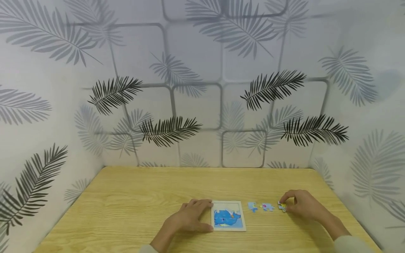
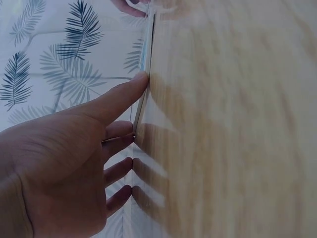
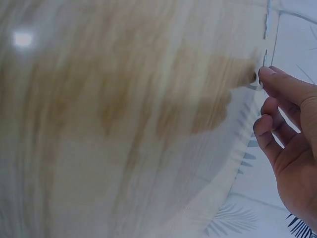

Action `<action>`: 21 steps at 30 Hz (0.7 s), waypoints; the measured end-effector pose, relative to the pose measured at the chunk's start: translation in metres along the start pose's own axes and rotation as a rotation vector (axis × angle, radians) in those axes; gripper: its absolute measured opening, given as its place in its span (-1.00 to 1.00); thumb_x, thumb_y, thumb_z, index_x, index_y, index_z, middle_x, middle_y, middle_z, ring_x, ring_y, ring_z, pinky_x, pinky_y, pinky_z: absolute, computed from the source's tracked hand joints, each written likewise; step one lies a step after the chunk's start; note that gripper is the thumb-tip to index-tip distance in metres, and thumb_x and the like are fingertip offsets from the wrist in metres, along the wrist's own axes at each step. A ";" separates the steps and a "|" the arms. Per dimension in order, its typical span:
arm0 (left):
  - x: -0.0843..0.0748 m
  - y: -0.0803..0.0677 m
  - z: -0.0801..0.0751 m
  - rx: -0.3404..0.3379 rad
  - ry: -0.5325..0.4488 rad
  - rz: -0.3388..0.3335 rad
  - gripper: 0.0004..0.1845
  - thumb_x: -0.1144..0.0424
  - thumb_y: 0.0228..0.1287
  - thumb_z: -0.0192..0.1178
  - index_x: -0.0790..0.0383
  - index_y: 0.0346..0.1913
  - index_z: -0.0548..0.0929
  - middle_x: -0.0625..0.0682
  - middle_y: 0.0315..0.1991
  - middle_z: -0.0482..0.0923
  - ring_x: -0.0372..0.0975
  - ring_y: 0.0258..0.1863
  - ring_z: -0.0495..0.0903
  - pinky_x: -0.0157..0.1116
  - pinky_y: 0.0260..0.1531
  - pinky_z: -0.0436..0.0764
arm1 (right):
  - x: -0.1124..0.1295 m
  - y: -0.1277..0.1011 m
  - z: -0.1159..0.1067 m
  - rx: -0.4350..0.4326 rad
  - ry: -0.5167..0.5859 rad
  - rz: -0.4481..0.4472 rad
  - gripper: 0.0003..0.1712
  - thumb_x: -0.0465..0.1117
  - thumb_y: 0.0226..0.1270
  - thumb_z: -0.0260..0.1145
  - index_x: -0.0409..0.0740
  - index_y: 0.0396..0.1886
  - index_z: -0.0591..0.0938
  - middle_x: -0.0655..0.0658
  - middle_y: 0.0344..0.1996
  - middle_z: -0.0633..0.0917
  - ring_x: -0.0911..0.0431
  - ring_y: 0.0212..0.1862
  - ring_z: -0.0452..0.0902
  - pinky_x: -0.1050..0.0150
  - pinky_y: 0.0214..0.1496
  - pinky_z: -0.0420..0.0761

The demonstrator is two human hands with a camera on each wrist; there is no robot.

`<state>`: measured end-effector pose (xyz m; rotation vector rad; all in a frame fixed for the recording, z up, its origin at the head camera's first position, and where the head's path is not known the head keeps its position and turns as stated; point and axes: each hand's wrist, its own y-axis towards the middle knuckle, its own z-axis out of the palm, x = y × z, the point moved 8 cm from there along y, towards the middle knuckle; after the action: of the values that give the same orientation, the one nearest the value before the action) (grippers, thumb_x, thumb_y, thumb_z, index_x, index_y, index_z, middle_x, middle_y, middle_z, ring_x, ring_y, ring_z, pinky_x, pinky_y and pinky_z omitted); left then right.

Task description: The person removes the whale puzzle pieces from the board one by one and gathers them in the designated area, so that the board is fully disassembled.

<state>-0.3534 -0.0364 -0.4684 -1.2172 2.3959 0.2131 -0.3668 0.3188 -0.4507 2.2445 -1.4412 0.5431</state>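
The pale wood-grain counter [image 1: 126,211] carries everything, boxed in on three sides by walls papered with grey and black palm fronds [image 1: 167,130]. Near its front edge lies the square white-framed puzzle board with a blue whale picture [image 1: 228,216], flat and squared to the person, probably so that pieces can be dropped in from above.

The left hand [image 1: 190,218] lies flat just left of the board, fingers straight and spread, fingertips touching the board's left edge; the left wrist view shows the forefinger [image 2: 124,94] against that thin edge. It grips nothing, and it seems set there to brace the board against sliding.

To the right of the board, three small loose puzzle pieces sit in a row on the counter, apart from each other: a blue piece [image 1: 252,206] nearest the board, a blue piece with a pink spot [image 1: 267,207] next, and a small yellow-and-white piece [image 1: 282,206] furthest out. The right hand [image 1: 302,205] sits over that last one, fingers curled, fingertips pinching or touching it at the counter's surface. Whether the piece is lifted cannot be told; the right wrist view is too blurred, showing only bent fingers [image 3: 277,87] near the counter.
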 end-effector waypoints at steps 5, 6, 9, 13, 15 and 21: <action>0.000 -0.002 -0.001 0.007 0.009 -0.007 -0.14 -0.24 0.14 0.31 -0.02 0.45 0.26 -0.15 0.42 0.27 -0.09 0.38 0.20 0.14 0.33 0.14 | 0.002 0.005 0.008 0.028 0.012 -0.060 -0.75 -0.38 0.17 0.36 -0.03 -0.17 0.69 -0.02 -0.18 0.70 0.29 -0.48 0.32 0.37 -0.45 0.43; 0.001 -0.002 -0.001 0.012 0.011 -0.011 -0.14 -0.24 0.14 0.30 -0.03 0.46 0.26 -0.15 0.42 0.26 -0.10 0.39 0.19 0.14 0.33 0.14 | 0.003 0.006 0.008 0.031 0.016 -0.070 -0.73 -0.41 0.15 0.35 -0.03 -0.17 0.68 -0.02 -0.18 0.69 0.30 -0.48 0.32 0.37 -0.45 0.43; 0.001 0.000 0.001 0.024 0.025 -0.019 -0.13 -0.24 0.15 0.29 -0.03 0.46 0.25 -0.15 0.43 0.24 -0.10 0.39 0.19 0.14 0.33 0.14 | 0.004 0.008 0.009 0.038 0.026 -0.089 -0.66 -0.48 0.08 0.31 -0.04 -0.18 0.67 -0.03 -0.19 0.69 0.30 -0.51 0.30 0.37 -0.48 0.42; 0.001 0.001 0.002 0.031 0.031 -0.017 -0.13 -0.24 0.14 0.30 -0.03 0.46 0.25 -0.16 0.43 0.24 -0.09 0.39 0.19 0.15 0.32 0.15 | 0.007 0.008 0.009 0.031 0.016 -0.106 -0.63 -0.51 0.05 0.29 -0.05 -0.19 0.67 -0.03 -0.19 0.69 0.29 -0.49 0.32 0.36 -0.47 0.44; 0.000 0.001 0.002 0.031 0.021 -0.009 -0.14 -0.23 0.14 0.30 -0.02 0.45 0.26 -0.15 0.43 0.24 -0.09 0.38 0.19 0.15 0.32 0.14 | 0.011 0.010 0.008 0.013 0.007 -0.101 -0.64 -0.50 0.05 0.30 -0.04 -0.19 0.67 -0.03 -0.19 0.68 0.29 -0.48 0.35 0.36 -0.46 0.46; 0.003 0.003 0.003 0.023 0.023 0.012 -0.15 -0.22 0.17 0.29 0.00 0.46 0.24 -0.13 0.43 0.23 -0.07 0.39 0.18 0.15 0.33 0.12 | 0.047 0.028 0.021 0.030 0.084 -0.143 -0.73 -0.36 0.22 0.37 -0.10 -0.07 0.65 -0.12 -0.11 0.66 0.23 -0.46 0.40 0.33 -0.44 0.51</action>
<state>-0.3559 -0.0355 -0.4729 -1.2016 2.4196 0.1752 -0.3720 0.2616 -0.4392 2.2971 -1.2288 0.6081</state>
